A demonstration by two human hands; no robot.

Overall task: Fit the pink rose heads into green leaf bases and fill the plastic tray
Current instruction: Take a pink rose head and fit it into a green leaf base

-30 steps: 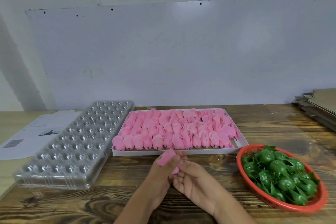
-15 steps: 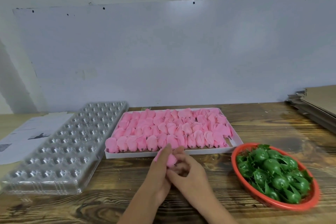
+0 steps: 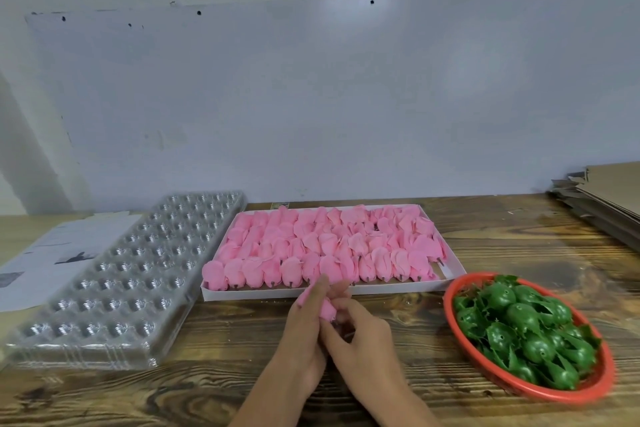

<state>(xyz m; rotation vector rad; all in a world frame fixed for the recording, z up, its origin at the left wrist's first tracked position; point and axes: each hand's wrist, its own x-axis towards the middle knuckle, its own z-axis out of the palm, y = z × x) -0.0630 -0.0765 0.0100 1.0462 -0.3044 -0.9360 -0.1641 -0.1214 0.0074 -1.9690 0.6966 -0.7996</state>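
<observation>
1. the left hand (image 3: 304, 333) and right hand (image 3: 363, 340) meet over the table's (image 3: 502, 246) near edge, near its middle. both curl their fingers round one pink rose head (image 3: 325, 307); the left fingers lie along its left side, the right fingertips pinch it from the right.
2. the white box (image 3: 346, 289) just beyond the hands is packed with rows of pink rose heads (image 3: 329, 246).
3. the red bowl (image 3: 588, 392) at the near right corner is heaped with green leaf bases (image 3: 523, 326).
4. the clear plastic tray (image 3: 128, 274) lies left of the box, running toward the back edge, its cups unfilled.
5. bare wood shows between the box and the bowl, and along the near edge on both sides of the arms.
6. paper sheets (image 3: 52, 253) lie at the left edge, cardboard (image 3: 602, 198) at the far right corner.
</observation>
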